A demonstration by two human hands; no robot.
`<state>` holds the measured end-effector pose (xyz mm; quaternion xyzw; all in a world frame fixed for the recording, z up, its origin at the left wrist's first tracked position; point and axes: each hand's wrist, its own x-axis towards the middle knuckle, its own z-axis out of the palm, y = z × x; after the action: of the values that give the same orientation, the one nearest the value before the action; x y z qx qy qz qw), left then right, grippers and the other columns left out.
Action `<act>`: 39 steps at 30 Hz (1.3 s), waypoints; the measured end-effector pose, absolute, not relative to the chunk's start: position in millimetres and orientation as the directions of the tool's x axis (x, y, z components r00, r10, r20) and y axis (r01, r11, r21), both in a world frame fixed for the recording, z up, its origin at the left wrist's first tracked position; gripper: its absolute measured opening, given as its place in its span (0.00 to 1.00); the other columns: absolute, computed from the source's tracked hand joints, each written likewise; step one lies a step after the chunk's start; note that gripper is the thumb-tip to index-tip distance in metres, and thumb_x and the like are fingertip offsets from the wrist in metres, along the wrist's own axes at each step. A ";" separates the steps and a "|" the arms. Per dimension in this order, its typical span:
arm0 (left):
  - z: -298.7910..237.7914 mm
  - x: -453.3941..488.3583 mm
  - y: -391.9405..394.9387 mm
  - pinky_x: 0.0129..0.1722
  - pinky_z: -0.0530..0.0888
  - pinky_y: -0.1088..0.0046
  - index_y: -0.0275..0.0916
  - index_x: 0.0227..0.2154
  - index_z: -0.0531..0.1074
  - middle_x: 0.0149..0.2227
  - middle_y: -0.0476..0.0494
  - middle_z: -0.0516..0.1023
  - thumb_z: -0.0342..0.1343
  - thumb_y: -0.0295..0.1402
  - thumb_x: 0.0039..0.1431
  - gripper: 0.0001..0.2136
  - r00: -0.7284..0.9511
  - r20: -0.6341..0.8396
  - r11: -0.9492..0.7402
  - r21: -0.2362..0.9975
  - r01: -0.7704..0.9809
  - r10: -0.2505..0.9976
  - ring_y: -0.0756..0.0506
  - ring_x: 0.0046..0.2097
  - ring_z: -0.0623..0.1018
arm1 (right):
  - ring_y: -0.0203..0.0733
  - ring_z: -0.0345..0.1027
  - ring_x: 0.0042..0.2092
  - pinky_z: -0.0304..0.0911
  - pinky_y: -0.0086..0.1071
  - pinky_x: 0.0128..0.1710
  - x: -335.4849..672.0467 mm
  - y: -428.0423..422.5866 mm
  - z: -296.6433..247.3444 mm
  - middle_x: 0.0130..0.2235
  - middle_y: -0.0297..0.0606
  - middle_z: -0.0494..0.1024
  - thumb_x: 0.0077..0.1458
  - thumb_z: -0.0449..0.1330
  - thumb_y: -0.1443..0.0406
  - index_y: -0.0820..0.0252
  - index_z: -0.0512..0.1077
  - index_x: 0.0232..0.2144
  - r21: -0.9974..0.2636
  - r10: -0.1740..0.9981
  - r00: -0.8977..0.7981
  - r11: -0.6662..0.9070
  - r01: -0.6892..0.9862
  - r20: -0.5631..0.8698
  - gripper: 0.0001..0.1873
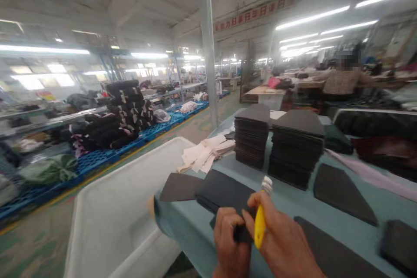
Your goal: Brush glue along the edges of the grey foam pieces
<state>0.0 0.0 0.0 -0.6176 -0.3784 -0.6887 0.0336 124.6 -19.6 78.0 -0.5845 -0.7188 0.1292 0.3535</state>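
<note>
My left hand is closed with curled fingers on the near edge of a dark fabric piece, which lies folded or layered on the table. Right beside it, my right hand grips a yellow-handled tool whose whitish end points up and away; its exact kind is unclear. The thumb of that hand also reaches to the fabric edge near my left fingers. Under the dark piece, to the left, lies a flat brown-grey panel.
Two tall stacks of dark panels stand ahead on the blue-green table. Pale cloth strips lie left of them. More dark panels are at the right. A white bin adjoins the table's left edge. A person is in the background.
</note>
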 end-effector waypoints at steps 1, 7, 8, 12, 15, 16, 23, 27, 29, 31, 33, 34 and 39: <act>5.7 -7.4 -2.3 0.34 0.78 0.75 0.35 0.34 0.73 0.33 0.51 0.74 0.62 0.33 0.72 0.10 -0.231 0.873 -0.713 0.484 0.507 0.429 0.51 0.33 0.76 | 0.47 0.79 0.28 0.58 0.34 0.27 115.6 -22.2 85.8 0.28 0.27 0.78 0.69 0.54 0.57 0.49 0.65 0.40 -0.602 0.922 -0.049 0.291 0.744 0.384 0.06; 21.1 -27.6 -9.1 0.41 0.81 0.68 0.36 0.37 0.75 0.37 0.47 0.78 0.63 0.39 0.71 0.11 -0.298 0.743 -0.651 0.669 0.357 0.600 0.48 0.38 0.78 | 0.42 0.75 0.29 0.61 0.32 0.30 94.4 -25.8 124.9 0.31 0.31 0.78 0.66 0.52 0.62 0.51 0.64 0.39 -0.624 0.902 -0.136 0.387 0.679 0.410 0.02; 20.1 -28.6 -10.9 0.46 0.82 0.63 0.36 0.40 0.76 0.41 0.45 0.79 0.64 0.42 0.70 0.12 -0.315 0.693 -0.621 0.721 0.307 0.648 0.45 0.43 0.80 | 0.43 0.75 0.30 0.61 0.33 0.32 97.0 -23.7 130.3 0.32 0.33 0.78 0.65 0.51 0.63 0.52 0.64 0.39 -0.622 0.892 -0.158 0.412 0.666 0.423 0.03; 12.5 -38.7 -29.8 0.67 0.74 0.51 0.40 0.52 0.78 0.58 0.34 0.79 0.73 0.55 0.53 0.30 -0.383 0.415 -0.429 0.902 0.053 0.825 0.34 0.62 0.77 | 0.41 0.73 0.33 0.63 0.32 0.36 112.0 -11.4 157.2 0.34 0.33 0.77 0.64 0.53 0.62 0.53 0.65 0.41 -0.597 0.881 -0.205 0.445 0.667 0.427 0.04; 7.9 -45.8 -48.2 0.65 0.74 0.55 0.42 0.54 0.76 0.58 0.36 0.78 0.68 0.60 0.56 0.32 -0.445 0.112 -0.207 0.963 -0.171 0.888 0.36 0.60 0.78 | 0.39 0.70 0.33 0.63 0.32 0.36 120.1 -3.2 185.8 0.35 0.33 0.76 0.61 0.55 0.63 0.53 0.66 0.42 -0.575 0.860 -0.250 0.487 0.657 0.444 0.06; 7.2 -45.8 -52.9 0.62 0.76 0.57 0.42 0.54 0.75 0.56 0.37 0.79 0.67 0.61 0.57 0.32 -0.439 0.007 -0.131 0.959 -0.253 0.899 0.37 0.58 0.79 | 0.38 0.69 0.31 0.62 0.31 0.34 121.6 -1.5 196.3 0.34 0.32 0.75 0.60 0.55 0.63 0.54 0.66 0.42 -0.568 0.850 -0.257 0.504 0.650 0.460 0.07; 21.2 -16.2 -59.9 0.57 0.82 0.50 0.37 0.53 0.77 0.61 0.24 0.78 0.71 0.66 0.47 0.41 0.057 -0.380 0.321 0.682 -0.657 0.923 0.28 0.59 0.82 | 0.32 0.64 0.28 0.61 0.27 0.29 131.1 -12.6 253.8 0.32 0.29 0.71 0.58 0.60 0.65 0.55 0.66 0.40 -0.541 0.749 -0.240 0.626 0.562 0.617 0.08; 48.2 2.8 -49.0 0.66 0.78 0.51 0.39 0.53 0.78 0.64 0.27 0.77 0.70 0.65 0.50 0.38 0.216 -0.297 0.359 0.608 -0.708 0.930 0.29 0.67 0.76 | 0.31 0.64 0.29 0.62 0.27 0.29 147.3 -29.9 271.9 0.33 0.29 0.71 0.58 0.62 0.68 0.54 0.68 0.39 -0.466 0.685 -0.208 0.655 0.594 0.698 0.08; 62.5 8.3 -44.9 0.63 0.80 0.55 0.38 0.51 0.79 0.60 0.29 0.80 0.72 0.61 0.51 0.35 0.258 -0.246 0.356 0.610 -0.708 0.934 0.31 0.64 0.79 | 0.32 0.64 0.30 0.64 0.28 0.30 158.7 -37.4 278.6 0.34 0.29 0.71 0.58 0.63 0.68 0.53 0.68 0.39 -0.439 0.681 -0.199 0.639 0.632 0.705 0.09; 73.3 10.2 -43.3 0.55 0.83 0.62 0.38 0.47 0.79 0.53 0.34 0.84 0.75 0.54 0.50 0.29 0.255 -0.226 0.341 0.630 -0.698 0.940 0.36 0.56 0.83 | 0.33 0.65 0.32 0.67 0.30 0.33 172.3 -43.4 281.6 0.34 0.30 0.72 0.58 0.65 0.68 0.53 0.67 0.39 -0.428 0.690 -0.175 0.605 0.671 0.702 0.10; 79.4 8.6 -42.1 0.41 0.83 0.72 0.40 0.40 0.78 0.42 0.43 0.85 0.79 0.49 0.45 0.26 0.207 -0.224 0.305 0.672 -0.675 0.952 0.44 0.43 0.84 | 0.35 0.68 0.34 0.71 0.33 0.36 187.9 -48.1 278.4 0.35 0.30 0.72 0.59 0.67 0.67 0.52 0.67 0.39 -0.427 0.698 -0.130 0.562 0.709 0.704 0.12; 81.0 6.9 -40.6 0.34 0.81 0.77 0.41 0.37 0.77 0.37 0.49 0.84 0.81 0.48 0.42 0.25 0.177 -0.221 0.283 0.702 -0.654 0.959 0.48 0.36 0.82 | 0.36 0.68 0.35 0.71 0.34 0.38 196.3 -50.4 273.9 0.35 0.30 0.72 0.59 0.67 0.67 0.52 0.67 0.39 -0.430 0.703 -0.100 0.533 0.728 0.704 0.12; 84.2 1.0 -20.3 0.23 0.69 0.84 0.40 0.32 0.73 0.25 0.57 0.73 0.81 0.45 0.38 0.25 0.105 -0.147 0.178 0.873 -0.454 0.984 0.55 0.24 0.69 | 0.36 0.67 0.34 0.70 0.33 0.36 240.9 -70.8 226.7 0.35 0.30 0.72 0.57 0.66 0.67 0.52 0.67 0.39 -0.538 0.756 0.107 0.351 0.766 0.646 0.11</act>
<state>1.0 -20.3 84.2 -0.3394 -0.3899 -0.5437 -0.6612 240.9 -70.8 226.7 -0.5695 -0.6682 -0.0057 0.4788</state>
